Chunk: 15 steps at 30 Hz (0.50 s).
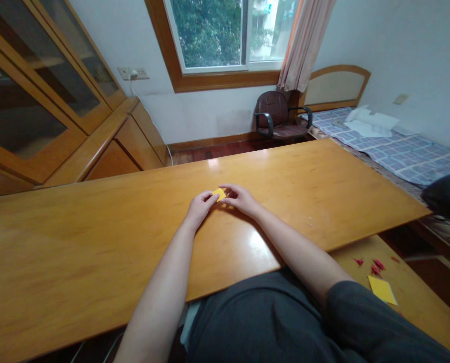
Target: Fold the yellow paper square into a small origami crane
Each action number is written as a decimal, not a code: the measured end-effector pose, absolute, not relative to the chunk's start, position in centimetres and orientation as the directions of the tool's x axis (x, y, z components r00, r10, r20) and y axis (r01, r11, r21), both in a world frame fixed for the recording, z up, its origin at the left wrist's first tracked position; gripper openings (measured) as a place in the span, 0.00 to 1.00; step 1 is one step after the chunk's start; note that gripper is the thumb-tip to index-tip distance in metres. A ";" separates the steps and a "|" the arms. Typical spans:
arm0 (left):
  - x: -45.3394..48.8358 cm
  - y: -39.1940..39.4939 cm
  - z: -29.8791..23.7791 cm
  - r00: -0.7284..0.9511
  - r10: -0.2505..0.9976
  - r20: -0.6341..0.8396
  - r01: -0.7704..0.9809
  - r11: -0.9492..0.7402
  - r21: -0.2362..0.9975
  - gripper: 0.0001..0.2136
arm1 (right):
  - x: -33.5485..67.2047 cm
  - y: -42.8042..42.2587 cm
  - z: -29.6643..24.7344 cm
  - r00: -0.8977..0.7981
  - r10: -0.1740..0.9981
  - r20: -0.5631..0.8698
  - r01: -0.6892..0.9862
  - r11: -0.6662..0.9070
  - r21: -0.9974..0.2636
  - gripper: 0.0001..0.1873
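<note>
A small folded piece of yellow paper [220, 193] rests on the wooden table [96, 237], near its middle. My left hand [200, 206] is curled with its fingertips pinching the paper's left side. My right hand [240, 198] is curled too, its fingers pressing on the paper's right side. Most of the paper is hidden under my fingers.
A lower wooden surface at the right carries a yellow paper sheet [382, 290] and several small red paper pieces [374, 265]. Behind the table stand a brown armchair [280, 117] and a bed [395, 143]. Wooden glass-door cabinets [43, 96] line the left wall.
</note>
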State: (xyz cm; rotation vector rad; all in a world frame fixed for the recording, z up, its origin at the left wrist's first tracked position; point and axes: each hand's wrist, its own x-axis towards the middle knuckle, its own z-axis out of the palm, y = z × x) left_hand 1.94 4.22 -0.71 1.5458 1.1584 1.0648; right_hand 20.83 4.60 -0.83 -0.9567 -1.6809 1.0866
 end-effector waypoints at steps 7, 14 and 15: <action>2.0 4.4 -0.7 0.153 0.984 0.087 0.051 -0.096 0.994 0.16 | 20.8 4.6 -0.9 -0.307 0.907 0.290 0.156 0.348 -0.924 0.24; 2.2 4.2 -0.4 0.094 0.992 0.085 -0.047 -0.081 0.996 0.21 | 20.7 4.4 -0.4 -0.299 0.913 0.276 0.176 0.337 -0.925 0.22; 2.2 4.2 -0.4 0.086 0.992 0.092 -0.056 -0.087 0.995 0.20 | 20.8 4.4 -0.4 -0.298 0.913 0.280 0.179 0.341 -0.923 0.22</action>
